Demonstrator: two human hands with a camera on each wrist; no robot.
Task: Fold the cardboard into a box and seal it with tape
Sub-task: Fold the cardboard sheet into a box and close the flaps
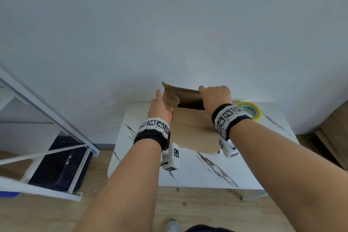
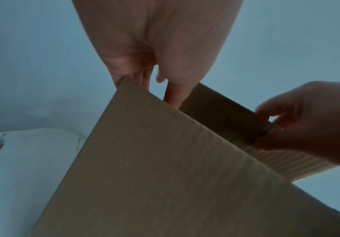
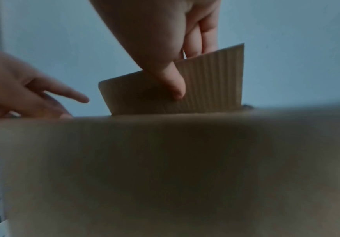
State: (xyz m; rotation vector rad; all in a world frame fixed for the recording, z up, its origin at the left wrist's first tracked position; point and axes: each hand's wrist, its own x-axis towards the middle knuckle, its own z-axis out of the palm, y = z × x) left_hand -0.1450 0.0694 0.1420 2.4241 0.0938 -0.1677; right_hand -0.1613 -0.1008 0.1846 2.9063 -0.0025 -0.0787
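Cardboard box (image 1: 190, 118): we have it on the table (image 1: 207, 171), mouth up, long axis running left to right. Our right hand (image 1: 215, 98) pinches the right end flap (image 3: 209, 83); our left hand (image 1: 160, 107), fingers straight, presses the left flap. Tape roll (image 1: 250, 110) lies just beside, right.

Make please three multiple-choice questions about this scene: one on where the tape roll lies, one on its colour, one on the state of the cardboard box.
1. Where is the tape roll?
A. on the floor
B. on the table, beyond the right hand
C. inside the box

2. What colour is its rim?
A. yellow
B. red
C. black

3. In what state is the cardboard box?
A. sealed with tape
C. lying flat
B. open, flaps unfolded

Answers: 1 B, the roll lies on the marble top past the right wrist. 2 A, the rim shows yellow. 3 B, a dark opening shows while the right hand grips a flap and the left hand touches the box.
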